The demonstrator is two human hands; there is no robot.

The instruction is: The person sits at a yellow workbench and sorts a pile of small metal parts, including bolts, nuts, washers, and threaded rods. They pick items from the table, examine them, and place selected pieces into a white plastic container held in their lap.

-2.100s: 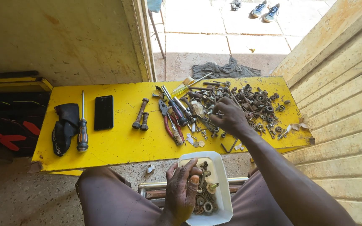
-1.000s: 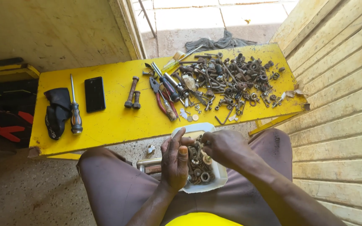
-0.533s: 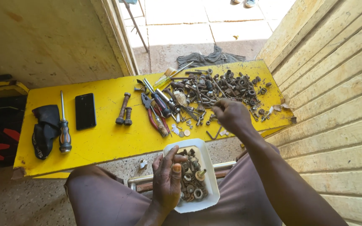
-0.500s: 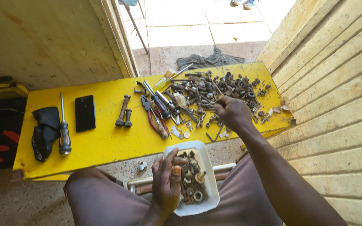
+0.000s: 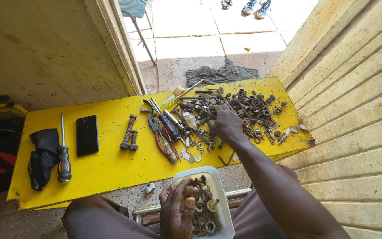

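Note:
My left hand (image 5: 177, 211) grips the left rim of a white rectangular tray (image 5: 219, 194) resting on my lap, with several rusty nuts and bolts inside. My right hand (image 5: 226, 125) reaches forward onto the yellow board (image 5: 107, 163), fingers curled down into a spread of rusty nuts, bolts and washers (image 5: 253, 115). Whether it has pinched a piece is hidden under the fingers. Pliers with red handles (image 5: 162, 141) and other hand tools lie just left of that hand.
Two bolts (image 5: 129, 132), a black phone (image 5: 87, 135), a screwdriver (image 5: 63, 152) and a black pouch (image 5: 43, 157) lie on the board's left part. A wooden plank wall (image 5: 354, 110) rises on the right. A grey rag (image 5: 224, 73) lies on the paving beyond.
My right hand went from the pile to the tray and back out to the pile. My left hand has kept hold of the tray throughout.

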